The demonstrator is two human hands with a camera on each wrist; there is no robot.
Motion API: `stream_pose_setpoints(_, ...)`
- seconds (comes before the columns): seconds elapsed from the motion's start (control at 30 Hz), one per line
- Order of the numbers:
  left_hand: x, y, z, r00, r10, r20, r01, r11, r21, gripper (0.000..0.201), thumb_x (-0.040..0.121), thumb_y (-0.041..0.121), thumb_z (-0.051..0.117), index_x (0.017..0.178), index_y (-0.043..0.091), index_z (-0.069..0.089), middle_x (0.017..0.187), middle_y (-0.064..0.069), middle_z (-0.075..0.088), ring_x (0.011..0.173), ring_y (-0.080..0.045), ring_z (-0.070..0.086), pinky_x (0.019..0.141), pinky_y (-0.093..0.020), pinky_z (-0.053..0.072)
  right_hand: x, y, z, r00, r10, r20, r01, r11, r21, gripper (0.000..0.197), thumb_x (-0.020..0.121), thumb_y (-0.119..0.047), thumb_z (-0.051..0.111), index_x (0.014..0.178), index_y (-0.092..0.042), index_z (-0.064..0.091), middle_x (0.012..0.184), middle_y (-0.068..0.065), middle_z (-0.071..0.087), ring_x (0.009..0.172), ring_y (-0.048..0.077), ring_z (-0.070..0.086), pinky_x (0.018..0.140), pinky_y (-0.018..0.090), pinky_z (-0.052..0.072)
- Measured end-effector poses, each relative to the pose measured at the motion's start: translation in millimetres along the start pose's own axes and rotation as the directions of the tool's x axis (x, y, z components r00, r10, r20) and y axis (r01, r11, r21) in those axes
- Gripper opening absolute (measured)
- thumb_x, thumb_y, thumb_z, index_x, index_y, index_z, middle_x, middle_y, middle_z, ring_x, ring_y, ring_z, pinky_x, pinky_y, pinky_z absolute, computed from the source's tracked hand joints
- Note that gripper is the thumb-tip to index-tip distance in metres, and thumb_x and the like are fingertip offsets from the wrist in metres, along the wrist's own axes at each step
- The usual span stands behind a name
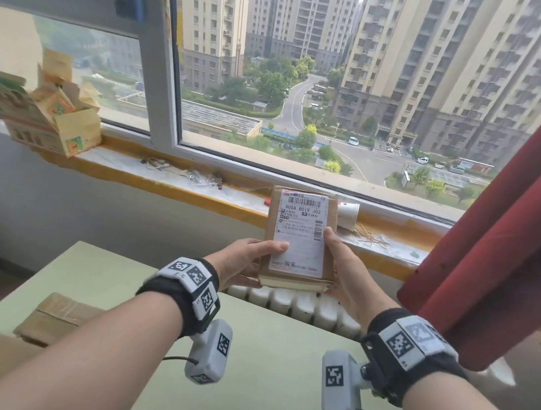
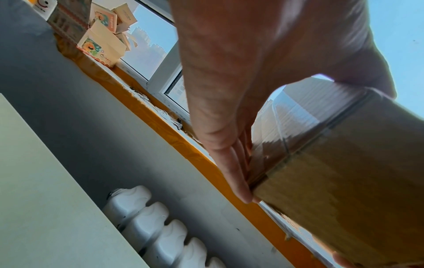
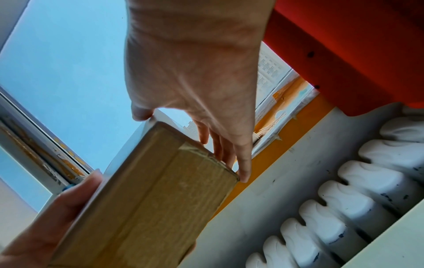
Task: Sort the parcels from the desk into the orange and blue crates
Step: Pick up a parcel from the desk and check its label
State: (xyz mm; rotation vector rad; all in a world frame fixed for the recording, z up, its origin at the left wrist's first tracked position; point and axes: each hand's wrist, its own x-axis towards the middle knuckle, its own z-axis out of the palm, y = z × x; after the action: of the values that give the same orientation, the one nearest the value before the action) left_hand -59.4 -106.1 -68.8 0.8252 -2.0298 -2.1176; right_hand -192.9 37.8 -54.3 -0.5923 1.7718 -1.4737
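A flat brown cardboard parcel (image 1: 299,239) with a white shipping label on top is held up in front of the window, above the far edge of the pale green desk (image 1: 261,368). My left hand (image 1: 248,260) grips its left side, thumb on the label and fingers under it. My right hand (image 1: 343,266) grips its right side the same way. The left wrist view shows the parcel's taped underside (image 2: 344,190) against my fingers (image 2: 234,174). In the right wrist view the parcel (image 3: 146,201) sits between both hands. Two more brown parcels (image 1: 54,317) lie at the desk's left. No crate is in view.
A white radiator (image 1: 297,304) sits under the orange-edged windowsill (image 1: 175,188). On the sill are an open carton of small boxes (image 1: 54,114), a tipped paper cup (image 1: 348,215) and scattered sticks. A red curtain (image 1: 515,216) hangs at the right.
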Motion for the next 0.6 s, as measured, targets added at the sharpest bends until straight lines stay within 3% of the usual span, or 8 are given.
stream_pose_setpoints(0.1, -1, -2, 11, 1.000, -0.019, 0.000, 0.019, 1.000, 0.016, 0.076, 0.056, 0.067, 0.070, 0.116, 0.022, 0.062, 0.108, -0.005, 0.073, 0.106, -0.025, 0.067, 0.096, -0.042, 0.052, -8, 2, -9, 1.000, 0.011, 0.002, -0.011, 1.000, -0.002, 0.043, 0.098, -0.053, 0.046, 0.123, -0.021, 0.060, 0.113, 0.002, 0.073, 0.101, 0.020, 0.071, 0.087, 0.039, 0.057)
stream_pose_setpoints(0.2, -4, -4, 27, 0.999, -0.032, 0.000, 0.032, 0.999, 0.022, 0.070, 0.063, 0.063, 0.070, 0.119, 0.023, 0.061, 0.109, -0.004, 0.072, 0.103, -0.023, 0.068, 0.092, -0.042, 0.054, -17, 6, -23, 1.000, 0.016, -0.005, -0.016, 1.000, 0.001, 0.037, 0.100, -0.048, 0.046, 0.119, -0.020, 0.061, 0.110, 0.004, 0.073, 0.100, 0.022, 0.070, 0.088, 0.040, 0.057)
stream_pose_setpoints(0.37, -8, -5, 59, 0.999, -0.031, -0.011, 0.031, 1.000, 0.003, 0.064, 0.071, 0.060, 0.067, 0.122, 0.022, 0.058, 0.112, -0.004, 0.071, 0.104, -0.022, 0.067, 0.090, -0.042, 0.055, -30, 13, -47, 0.999, 0.045, -0.021, -0.044, 0.999, 0.029, 0.030, 0.101, -0.041, 0.044, 0.114, -0.022, 0.063, 0.114, 0.008, 0.072, 0.109, 0.031, 0.066, 0.103, 0.057, 0.046)
stream_pose_setpoints(0.43, -9, -4, 70, 0.999, -0.024, -0.038, 0.024, 1.000, 0.005, 0.061, 0.077, 0.063, 0.064, 0.123, 0.023, 0.057, 0.113, -0.003, 0.070, 0.105, -0.022, 0.065, 0.093, -0.045, 0.051, -34, 16, -56, 0.998, 0.052, -0.037, -0.051, 0.998, 0.038, 0.030, 0.101, -0.041, 0.044, 0.111, -0.021, 0.064, 0.114, 0.012, 0.071, 0.106, 0.031, 0.066, 0.106, 0.059, 0.043)
stream_pose_setpoints(0.47, -10, -3, 75, 0.998, -0.024, -0.054, 0.024, 1.000, 0.004, 0.061, 0.079, 0.065, 0.060, 0.123, 0.023, 0.057, 0.113, -0.004, 0.070, 0.106, -0.022, 0.065, 0.095, -0.045, 0.049, -36, 17, -60, 0.998, 0.053, -0.046, -0.052, 0.998, 0.037, 0.030, 0.102, -0.040, 0.043, 0.110, -0.020, 0.064, 0.113, 0.013, 0.071, 0.103, 0.030, 0.065, 0.107, 0.057, 0.040)
stream_pose_setpoints(0.6, -16, 0, 94, 0.997, -0.027, -0.067, 0.026, 1.000, -0.016, 0.060, 0.081, 0.067, 0.053, 0.120, 0.022, 0.060, 0.110, -0.005, 0.071, 0.106, -0.022, 0.065, 0.097, -0.046, 0.046, -48, 22, -72, 0.993, 0.072, -0.095, -0.062, 0.992, 0.106, 0.029, 0.102, -0.040, 0.044, 0.103, -0.021, 0.065, 0.100, 0.004, 0.073, 0.105, 0.028, 0.066, 0.105, 0.053, 0.046)
